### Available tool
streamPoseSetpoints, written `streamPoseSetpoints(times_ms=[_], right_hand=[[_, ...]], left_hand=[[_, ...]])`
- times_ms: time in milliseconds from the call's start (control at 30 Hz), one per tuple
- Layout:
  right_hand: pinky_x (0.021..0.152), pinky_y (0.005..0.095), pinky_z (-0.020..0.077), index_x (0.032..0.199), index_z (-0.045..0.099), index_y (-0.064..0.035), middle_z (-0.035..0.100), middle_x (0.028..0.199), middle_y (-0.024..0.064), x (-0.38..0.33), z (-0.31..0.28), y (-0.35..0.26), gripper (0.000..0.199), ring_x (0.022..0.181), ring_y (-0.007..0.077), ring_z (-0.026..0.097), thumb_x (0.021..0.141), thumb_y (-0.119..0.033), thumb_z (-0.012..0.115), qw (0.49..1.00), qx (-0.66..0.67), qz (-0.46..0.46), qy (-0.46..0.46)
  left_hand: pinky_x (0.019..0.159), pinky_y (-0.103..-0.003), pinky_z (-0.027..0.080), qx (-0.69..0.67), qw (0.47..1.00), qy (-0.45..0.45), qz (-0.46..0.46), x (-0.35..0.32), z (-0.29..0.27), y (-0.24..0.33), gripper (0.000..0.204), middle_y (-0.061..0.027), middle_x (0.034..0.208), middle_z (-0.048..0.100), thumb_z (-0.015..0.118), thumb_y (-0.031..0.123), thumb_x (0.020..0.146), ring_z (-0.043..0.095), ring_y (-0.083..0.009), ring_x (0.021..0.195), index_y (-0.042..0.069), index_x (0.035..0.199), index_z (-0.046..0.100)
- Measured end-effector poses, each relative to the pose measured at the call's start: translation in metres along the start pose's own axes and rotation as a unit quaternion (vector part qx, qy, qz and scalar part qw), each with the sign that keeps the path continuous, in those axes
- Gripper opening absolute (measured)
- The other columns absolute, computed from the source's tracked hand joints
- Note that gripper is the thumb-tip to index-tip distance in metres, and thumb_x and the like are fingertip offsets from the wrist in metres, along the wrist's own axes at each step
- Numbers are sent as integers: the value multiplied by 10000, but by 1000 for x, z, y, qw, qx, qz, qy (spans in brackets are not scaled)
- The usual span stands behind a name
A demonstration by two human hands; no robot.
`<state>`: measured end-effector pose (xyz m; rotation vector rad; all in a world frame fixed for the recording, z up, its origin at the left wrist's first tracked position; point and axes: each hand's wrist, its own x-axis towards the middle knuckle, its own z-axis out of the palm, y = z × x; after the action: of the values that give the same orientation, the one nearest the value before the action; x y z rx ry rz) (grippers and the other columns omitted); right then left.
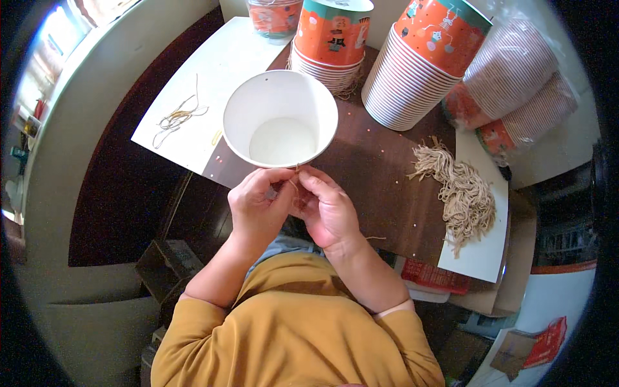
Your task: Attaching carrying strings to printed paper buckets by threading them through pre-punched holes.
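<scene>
A white paper bucket [261,109] stands with its open mouth facing up, showing its white inside and a small hole in the far wall near the rim. At its near rim, my left hand [253,201] is closed, thumb and fingers pinching a thin tan string [294,185]. Close against it, my right hand [333,209] also pinches the string, its fingertips by the rim. Most of the string between the fingers is hidden. To the right, a pile of tan strings [465,190] lies partly on the brown table [387,213] and partly on a white sheet [474,258].
Behind the bucket stand a short stack of orange-and-green printed buckets [332,39] and a taller stack [419,71]. Plastic-wrapped bucket stacks [516,77] lean at the right. Loose strings [180,118] lie on a white board [219,58] at left; another wrapped bucket [274,18] stands behind.
</scene>
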<state>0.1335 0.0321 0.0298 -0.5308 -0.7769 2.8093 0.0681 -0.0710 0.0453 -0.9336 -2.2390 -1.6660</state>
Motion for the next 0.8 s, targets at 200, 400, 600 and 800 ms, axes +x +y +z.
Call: streamPoseSetpoints(times_ms=[200,400,600,800], right_hand=[[705,245,473,1013,674,-70,678,939,17,5,-11,4,169,802,96,603,874,-145,613,1000,10,-7,-8],[704,211,445,1000,678,-35,659,846,-13,-8,13,1,196,754,65,571,874,-174,621,990,-98,-92,48],[618,207,432,975,686,-56,629,790,-36,5,-6,4,192,646,46,517,886,-212,620,988,-120,-79,62],[594,222,447,937,689,-115,638,791,-42,7,-3,0,158,629,57,532,860,-246,647,997,-67,13,31]], left_hand=[[647,-325,527,69,995,3,66,-1,-1,-6,152,-107,790,666,693,-1,712,644,-252,712,34,859,669],[692,-361,479,145,972,-7,186,4,-5,-6,174,-77,810,657,681,14,703,625,-250,720,41,869,639],[698,-360,462,145,962,-26,228,9,-6,-5,208,-63,791,644,670,10,675,620,-241,717,61,864,599],[692,-357,461,131,958,-40,251,10,-9,-8,210,-60,759,636,669,15,675,621,-231,701,60,863,588]])
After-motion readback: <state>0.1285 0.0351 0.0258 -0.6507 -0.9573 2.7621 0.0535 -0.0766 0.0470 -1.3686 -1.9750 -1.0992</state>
